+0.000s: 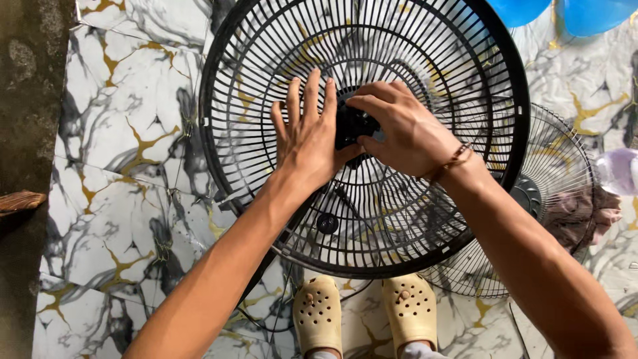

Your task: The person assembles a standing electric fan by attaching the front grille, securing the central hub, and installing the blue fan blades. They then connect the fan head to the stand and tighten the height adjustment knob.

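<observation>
Two fan guards are lying over the marble floor (126,133): one black guard (266,46) in front and one grey guard (565,153) partly under it on the right. Two beige clogs (318,314) are showing below. The left hand (311,136) is pressing flat on the black guard, fingers stretched and close together. The right hand (402,126) is pinching the black centre nut (352,125), fingers curled around it. On the left side, free floor is reaching to a dark wall edge (26,100).
</observation>
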